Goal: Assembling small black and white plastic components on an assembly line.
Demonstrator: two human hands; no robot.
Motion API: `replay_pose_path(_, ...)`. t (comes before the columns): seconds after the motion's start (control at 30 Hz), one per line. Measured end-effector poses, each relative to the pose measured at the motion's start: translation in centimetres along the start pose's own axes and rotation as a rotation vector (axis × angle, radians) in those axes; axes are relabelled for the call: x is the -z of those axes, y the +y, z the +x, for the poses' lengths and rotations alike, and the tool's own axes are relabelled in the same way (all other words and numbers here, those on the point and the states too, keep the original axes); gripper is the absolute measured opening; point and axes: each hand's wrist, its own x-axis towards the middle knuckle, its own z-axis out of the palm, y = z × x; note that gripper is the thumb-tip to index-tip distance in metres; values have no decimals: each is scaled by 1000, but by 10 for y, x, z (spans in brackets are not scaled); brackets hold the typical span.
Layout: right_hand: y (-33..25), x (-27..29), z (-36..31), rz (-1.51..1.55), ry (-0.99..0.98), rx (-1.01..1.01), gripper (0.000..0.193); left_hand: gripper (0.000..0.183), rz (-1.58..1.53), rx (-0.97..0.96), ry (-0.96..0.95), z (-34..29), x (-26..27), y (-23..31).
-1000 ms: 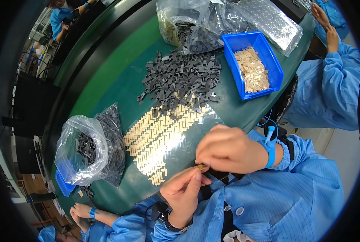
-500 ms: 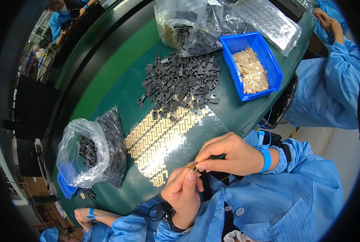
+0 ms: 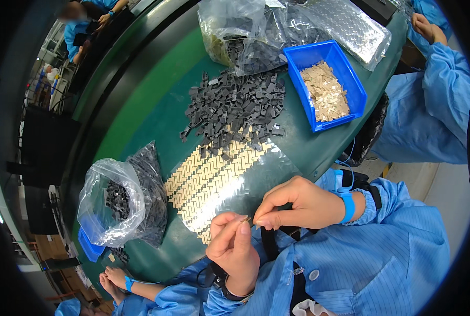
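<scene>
My left hand (image 3: 235,255) is closed in a pinch, thumb against forefinger, with the edge of a small brownish piece (image 3: 247,219) showing at the fingertips. Close beside it, my right hand (image 3: 300,205) also pinches; what its fingertips hold is too small to make out. Beyond both hands lies a clear sheet (image 3: 266,171) bearing rows of small tan pieces (image 3: 214,171). A heap of small dark grey plastic parts (image 3: 235,105) covers the sheet's far end.
A blue bin (image 3: 357,102) of loose tan pieces (image 3: 324,92) stands at the right. Clear bags of dark parts lie at the far side (image 3: 256,47) and left (image 3: 150,200). A blue tray (image 3: 90,246) sits behind the left bag. Co-workers' sleeves (image 3: 424,110) show at the edges.
My fingertips, together around a small piece before, are now slightly apart; the left hand has shifted a little left. A co-worker's hands at the lower left have moved slightly.
</scene>
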Motion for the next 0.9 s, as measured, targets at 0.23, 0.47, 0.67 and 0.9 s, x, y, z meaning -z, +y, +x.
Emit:
replay_pose_path(0.23, 4, -7, 0, 394, 6, -157, 18, 12, 150, -117, -54, -3, -3, -1)
replay_pose_path(0.47, 6, -15, 0, 495, 23, -180, 20, 15, -102, -22, -67, -5, -6, -4)
replay_pose_path(0.67, 11, -25, 0, 641, 89, -141, 19, 14, -325, 118, -57, -5, -1, -11)
replay_pose_path(0.9, 12, -27, 0, 579, 182, -108, 15, 17, -523, 278, -68, 2, -9, -3)
